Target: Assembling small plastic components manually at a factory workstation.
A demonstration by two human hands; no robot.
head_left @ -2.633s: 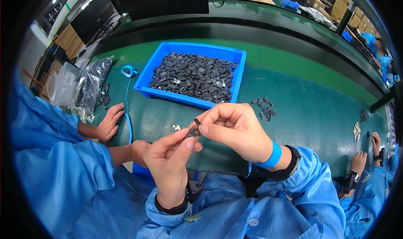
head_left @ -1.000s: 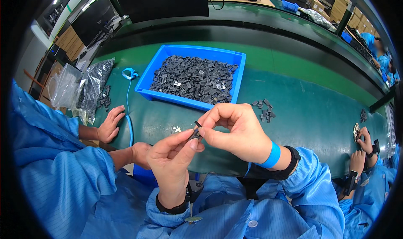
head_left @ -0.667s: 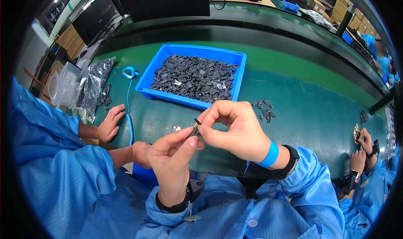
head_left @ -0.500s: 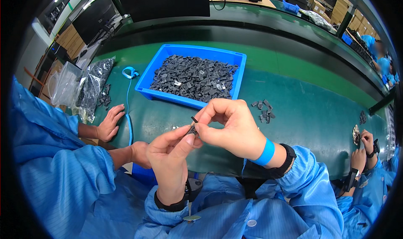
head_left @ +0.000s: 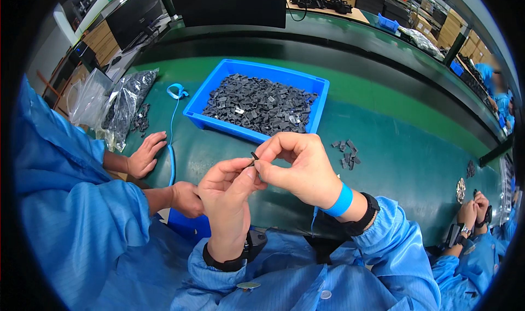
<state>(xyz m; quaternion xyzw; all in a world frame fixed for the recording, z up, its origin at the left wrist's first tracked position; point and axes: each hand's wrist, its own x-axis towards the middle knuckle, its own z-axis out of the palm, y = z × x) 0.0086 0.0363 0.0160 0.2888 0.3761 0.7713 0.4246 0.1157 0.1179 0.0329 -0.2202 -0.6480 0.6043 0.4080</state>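
Our left hand (head_left: pixel 227 193) pinches the part (head_left: pixel 254 156) between thumb and forefinger, and our right hand (head_left: pixel 298 163) nips it too, fingertips tight! It's up over the bench (head_left: pixel 399 147), mostly hidden by our fingers, this side of the blue bin (head_left: pixel 276 72) and its black heap (head_left: pixel 260 103).

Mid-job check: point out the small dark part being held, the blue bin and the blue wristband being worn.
Small dark part (head_left: pixel 254 156): head view, its protruding upper end.
Blue bin (head_left: pixel 276 76): head view, inside of its far wall.
Blue wristband (head_left: pixel 341 200): head view, middle of its outer face.
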